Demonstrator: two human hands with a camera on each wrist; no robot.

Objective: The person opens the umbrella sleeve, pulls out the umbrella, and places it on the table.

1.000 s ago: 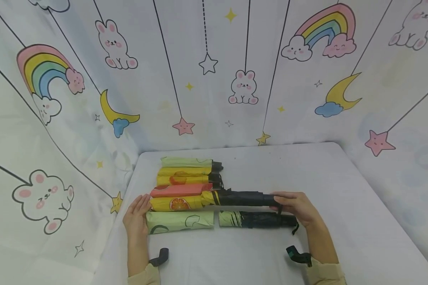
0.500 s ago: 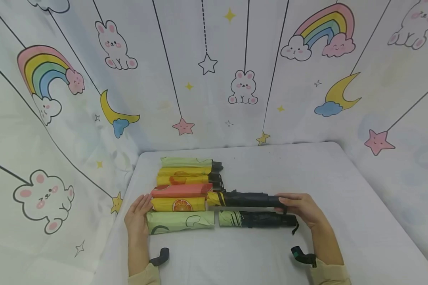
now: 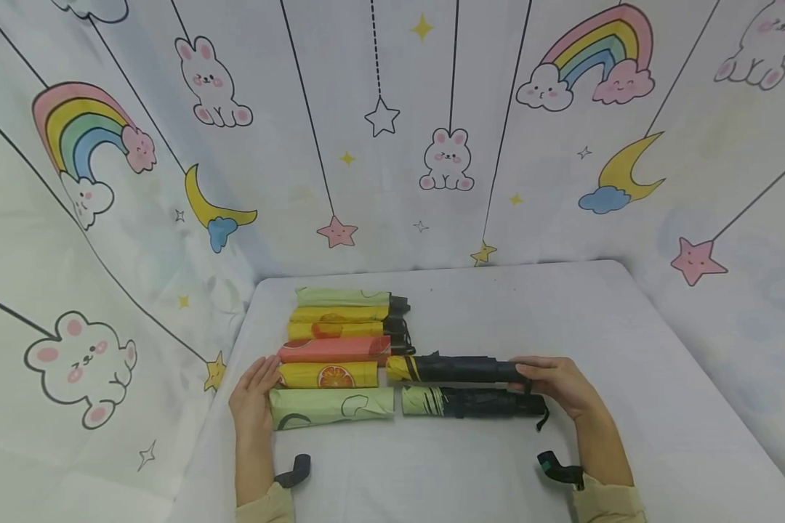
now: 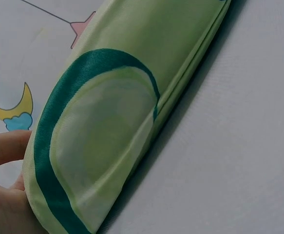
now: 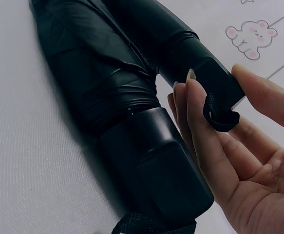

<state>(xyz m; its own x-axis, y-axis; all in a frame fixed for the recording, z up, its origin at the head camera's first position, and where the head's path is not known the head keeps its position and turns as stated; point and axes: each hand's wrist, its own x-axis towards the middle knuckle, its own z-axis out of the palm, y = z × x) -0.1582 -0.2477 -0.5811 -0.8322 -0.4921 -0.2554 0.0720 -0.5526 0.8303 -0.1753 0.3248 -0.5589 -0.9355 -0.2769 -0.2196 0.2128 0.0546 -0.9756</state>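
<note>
A folded umbrella (image 3: 461, 369) with dark canopy and a yellow front end lies lengthwise across the middle. My right hand (image 3: 558, 383) pinches its black handle (image 5: 207, 80) between thumb and fingers, a wrist loop hanging beside them. To its left is a yellow umbrella cover (image 3: 330, 375) with an orange-slice print. My left hand (image 3: 251, 396) holds the left end of this cover, its grip partly hidden. Nearest me lie a pale green cover (image 3: 333, 407) and, apart from it, a second folded dark umbrella (image 3: 480, 403) with green stripes. The green cover hides much of my left hand in the left wrist view.
Behind the yellow cover lie a red covered umbrella (image 3: 333, 349), a yellow covered umbrella (image 3: 333, 323) with black ends, and a light green covered umbrella (image 3: 340, 297). A white cloth covers the table (image 3: 432, 465). A patterned curtain (image 3: 379, 189) stands behind and at both sides.
My right hand has drawn the yellow-ended umbrella to the right, out of the yellow cover, leaving a small gap between them. The left hand and the cover have barely moved.
</note>
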